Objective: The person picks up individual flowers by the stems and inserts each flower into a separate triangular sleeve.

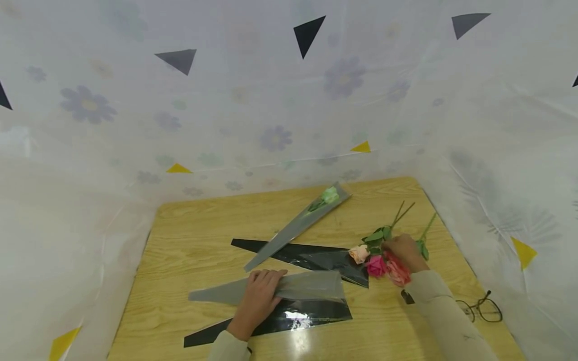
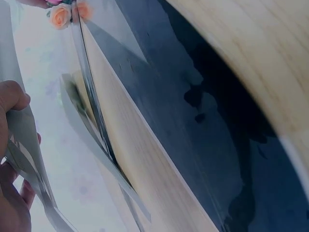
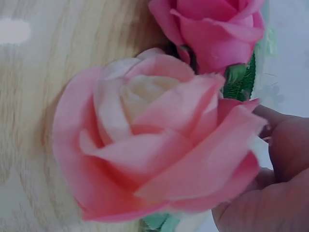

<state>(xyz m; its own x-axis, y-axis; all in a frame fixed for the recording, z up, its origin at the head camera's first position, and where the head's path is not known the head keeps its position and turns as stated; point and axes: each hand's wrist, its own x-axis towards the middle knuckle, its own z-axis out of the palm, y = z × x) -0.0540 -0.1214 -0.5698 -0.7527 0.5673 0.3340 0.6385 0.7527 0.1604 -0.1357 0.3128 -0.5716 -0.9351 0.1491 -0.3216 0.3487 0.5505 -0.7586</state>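
Observation:
My left hand point(image 1: 259, 296) grips a grey flower sleeve point(image 1: 311, 286) near its middle; in the left wrist view the thumb and fingers point(image 2: 17, 96) lie on either side of it. Partly beneath it is a black flower sleeve point(image 1: 316, 312). At the right, my right hand point(image 1: 405, 252) holds a coral-pink rose point(image 3: 159, 140) just behind its bloom, where its stem is mostly hidden. Close by lie a magenta rose point(image 1: 376, 265) and a peach rose point(image 1: 358, 254), with green leaves behind them.
Another black sleeve point(image 1: 311, 255) lies further back, under a grey sleeve point(image 1: 289, 230) holding a pale green-white rose point(image 1: 330, 194). A green stem with leaves point(image 1: 423, 245) lies beyond my right hand. Eyeglasses point(image 1: 487, 308) rest near the table's right edge. Patterned white sheeting point(image 1: 271, 100) surrounds the wooden table point(image 1: 180, 240).

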